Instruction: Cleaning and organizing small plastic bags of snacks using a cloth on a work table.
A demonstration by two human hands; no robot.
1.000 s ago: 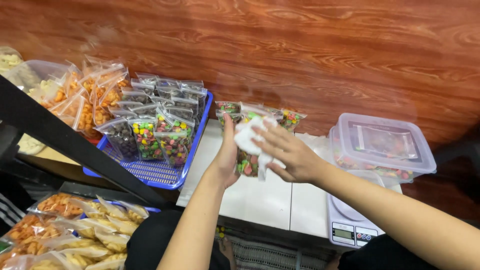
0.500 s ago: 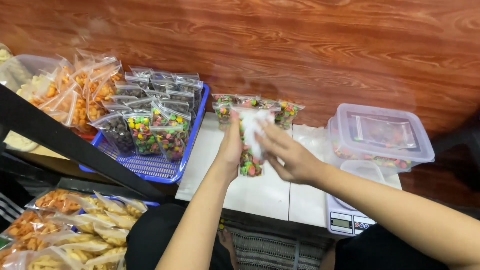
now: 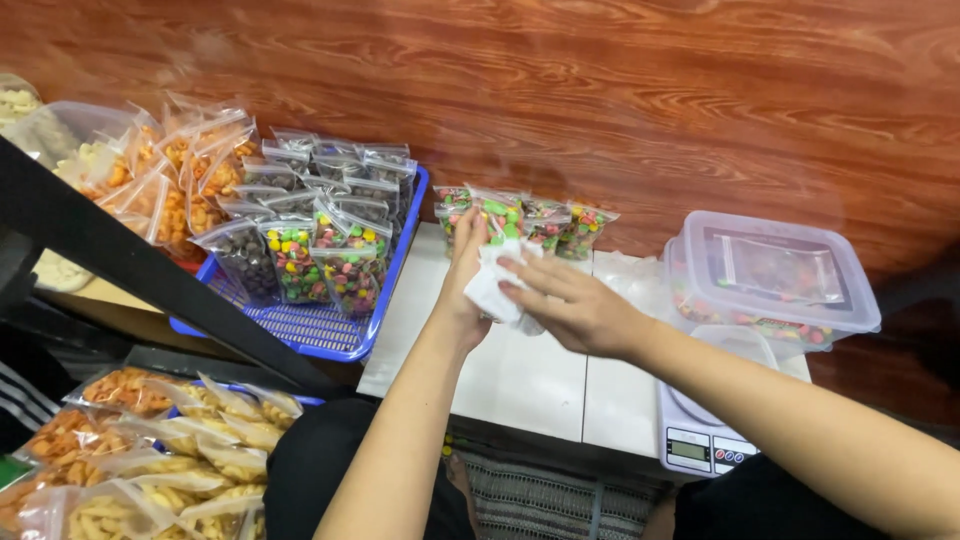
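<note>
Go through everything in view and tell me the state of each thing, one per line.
Left hand: upright, pressed against the white cloth.
Right hand: flat on the cloth, rubbing.
White cloth: crumpled between both hands.
Candy bags: sealed, standing by the wall.
Blue basket: holding sealed bags.
Clear box: lid on, candy inside.
Scale: display lit, reading too small to tell.

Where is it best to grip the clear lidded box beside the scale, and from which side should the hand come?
Probably grip the clear lidded box by its two short ends, under the lid's overhanging rim, coming from above. The flat wide lid offers no handle, and the scale crowds its near side.
</note>
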